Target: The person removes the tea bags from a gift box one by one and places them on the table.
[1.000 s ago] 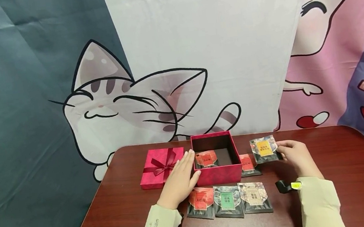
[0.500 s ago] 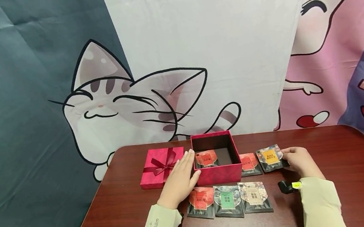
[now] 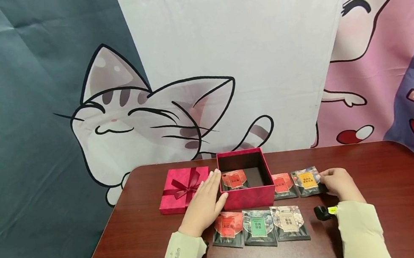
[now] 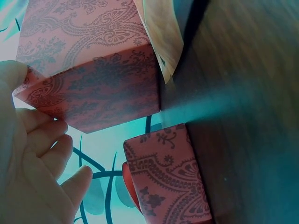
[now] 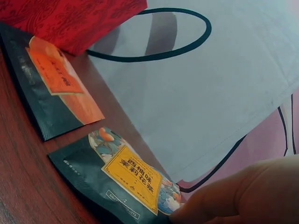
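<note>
My right hand [image 3: 340, 184] pinches the right edge of a tea sachet with a yellow label [image 3: 306, 180], which lies at the table's right of a red-labelled tea sachet [image 3: 283, 186]. In the right wrist view, fingertips [image 5: 180, 212] overlap the yellow-labelled sachet's corner. My left hand [image 3: 202, 208], fingers extended, rests against the left front corner of a red patterned gift box [image 3: 249, 198]. Its thumb lies at the box's front, as the left wrist view shows the hand beside the box wall [image 4: 88, 88]. Inside the box is another red-labelled sachet [image 3: 234, 180].
The box's lid [image 3: 177, 202], with a ribbon bow, lies left of the box, partly behind my left hand. In front stand in a row a red sachet [image 3: 228, 229], a green-labelled sachet [image 3: 258, 228] and a beige-labelled sachet [image 3: 289, 222]. A printed curtain [image 3: 279, 52] hangs behind the table.
My right hand has brought the yellow-labelled sachet down and slightly right, from a raised position to the tabletop beside the red one. The left hand has stayed at the box.
</note>
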### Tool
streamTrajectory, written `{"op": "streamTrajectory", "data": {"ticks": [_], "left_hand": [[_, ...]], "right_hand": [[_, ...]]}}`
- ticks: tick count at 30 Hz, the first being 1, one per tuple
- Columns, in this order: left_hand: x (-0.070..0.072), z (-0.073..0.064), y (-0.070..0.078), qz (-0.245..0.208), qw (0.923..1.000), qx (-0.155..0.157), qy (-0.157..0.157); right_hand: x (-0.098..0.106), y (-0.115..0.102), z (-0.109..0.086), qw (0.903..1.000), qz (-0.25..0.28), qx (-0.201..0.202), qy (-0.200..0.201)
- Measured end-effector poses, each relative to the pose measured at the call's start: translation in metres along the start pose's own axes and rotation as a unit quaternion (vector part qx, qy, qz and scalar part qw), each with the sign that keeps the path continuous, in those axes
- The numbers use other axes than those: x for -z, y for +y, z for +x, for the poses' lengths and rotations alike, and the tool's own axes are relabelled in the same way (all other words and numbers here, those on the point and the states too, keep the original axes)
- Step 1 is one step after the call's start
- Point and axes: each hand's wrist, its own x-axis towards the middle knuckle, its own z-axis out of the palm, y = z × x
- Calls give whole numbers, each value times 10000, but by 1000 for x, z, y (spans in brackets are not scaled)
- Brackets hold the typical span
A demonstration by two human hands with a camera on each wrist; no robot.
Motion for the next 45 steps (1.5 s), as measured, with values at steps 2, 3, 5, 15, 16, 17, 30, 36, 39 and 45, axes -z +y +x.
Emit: {"op": "streamTrajectory", "data": {"ticks": [2,3,5,15,16,17,30,36,39,45], "left_hand": [[0,0,0,-6,10000,7,-10],[0,-1,0,-16,10000,13,-13],[1,-1,0,-23,10000,27,-21],[0,0,0,13,9999,-86,61],[0,0,0,12,10000,-69,48],[0,1,0,17,10000,-67,44],[1,0,1,28,10000,-58,20],[1,1,0,15,10000,-56,9],[1,1,0,34,10000,-54,30],[0,0,0,92,10000,-34,11]], "right_hand": [[0,-1,-1,9998,-190,43,44],[1,-2,-2,9994,-336,87,87],[2,-3,-4,9980,-591,129,198],[5,-18,-14,9925,-913,513,637],[3,-21,-15,9917,-923,594,671],[0,-24,-16,9907,-934,683,712],[-44,-80,-44,9673,-766,2082,1231],[-61,-99,-57,9633,-512,2300,1282],[-71,-108,-62,9608,-307,2481,1202],[-91,-118,-68,9610,153,2647,791]]}}
